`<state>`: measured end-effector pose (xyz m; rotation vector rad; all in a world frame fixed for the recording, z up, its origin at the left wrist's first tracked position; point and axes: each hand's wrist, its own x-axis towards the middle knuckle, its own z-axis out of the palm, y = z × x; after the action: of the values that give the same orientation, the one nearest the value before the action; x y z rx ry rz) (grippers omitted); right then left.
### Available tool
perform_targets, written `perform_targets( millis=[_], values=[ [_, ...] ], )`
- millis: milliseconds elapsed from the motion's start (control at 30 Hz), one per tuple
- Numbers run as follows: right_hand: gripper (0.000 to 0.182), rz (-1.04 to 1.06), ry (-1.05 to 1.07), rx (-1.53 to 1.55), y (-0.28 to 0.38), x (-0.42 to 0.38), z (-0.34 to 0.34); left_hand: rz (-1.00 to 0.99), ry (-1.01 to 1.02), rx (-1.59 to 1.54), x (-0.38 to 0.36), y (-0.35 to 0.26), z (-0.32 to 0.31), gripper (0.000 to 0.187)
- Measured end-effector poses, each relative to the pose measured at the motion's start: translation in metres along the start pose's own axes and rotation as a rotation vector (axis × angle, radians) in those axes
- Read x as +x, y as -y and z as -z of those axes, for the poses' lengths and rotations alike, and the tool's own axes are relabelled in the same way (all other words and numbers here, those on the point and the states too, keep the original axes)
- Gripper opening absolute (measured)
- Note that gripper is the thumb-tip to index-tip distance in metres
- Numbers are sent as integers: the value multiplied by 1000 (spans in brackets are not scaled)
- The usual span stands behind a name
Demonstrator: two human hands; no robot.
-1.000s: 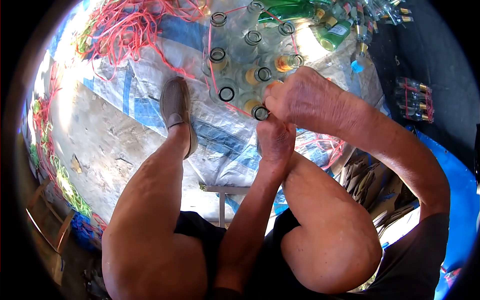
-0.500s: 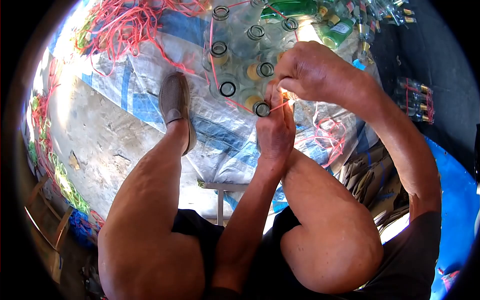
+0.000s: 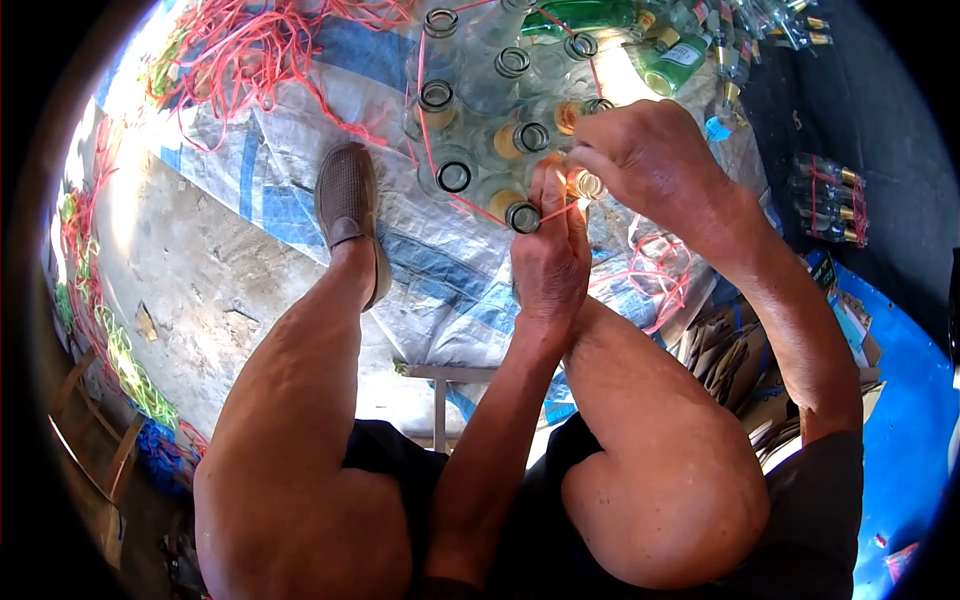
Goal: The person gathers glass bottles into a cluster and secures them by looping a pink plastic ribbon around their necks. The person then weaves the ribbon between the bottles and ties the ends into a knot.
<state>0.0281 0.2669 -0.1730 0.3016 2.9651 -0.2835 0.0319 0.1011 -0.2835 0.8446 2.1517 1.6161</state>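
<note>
Several clear glass bottles stand upright in a cluster on the sheet. A thin red plastic strap loops round their necks. My left hand is closed at the near right side of the cluster, its fingers between a dark-rimmed bottle neck and a brightly lit bottle neck. Part of the strap crosses its fingers. My right hand is curled shut just above the lit neck, beside the bottles; anything in its fingers is hidden.
A tangle of red straps lies at the upper left. Green bottles and small bottles lie at the upper right, with a strapped bundle of bottles on the dark ground. Flattened cardboard sits by my right knee.
My right hand has moved right and slightly down, away from my left fingers, uncovering the lit bottle neck and another rim behind it. My left hand has stayed in place.
</note>
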Motion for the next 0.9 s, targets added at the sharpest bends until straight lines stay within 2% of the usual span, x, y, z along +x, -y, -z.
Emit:
perform_targets(
  millis=[100, 200, 300, 433, 533, 667, 900],
  values=[
    [17, -68, -74, 55, 2, -12, 0, 13, -20, 10, 2, -5, 0, 43],
    [19, -120, -179, 110, 7, -24, -9, -30, -40, -4, 5, -6, 1, 40],
    [19, -179, -303, 232, 12, -39, -21, 16, -35, -28, 5, -8, 0, 36],
    [14, -438, -327, 465, 31, -56, -32, 2, -39, -6, 5, -8, -1, 34],
    [12, -526, -368, 528, 40, -69, -49, 5, -48, -10, 5, -9, -1, 34],
    [5, -419, -487, 594, 50, -80, -61, 44, -21, 35, 4, -14, 0, 34],
    [6, -445, -341, 617, 56, -97, -58, -59, -81, 80, 2, -11, -5, 36]
  ],
)
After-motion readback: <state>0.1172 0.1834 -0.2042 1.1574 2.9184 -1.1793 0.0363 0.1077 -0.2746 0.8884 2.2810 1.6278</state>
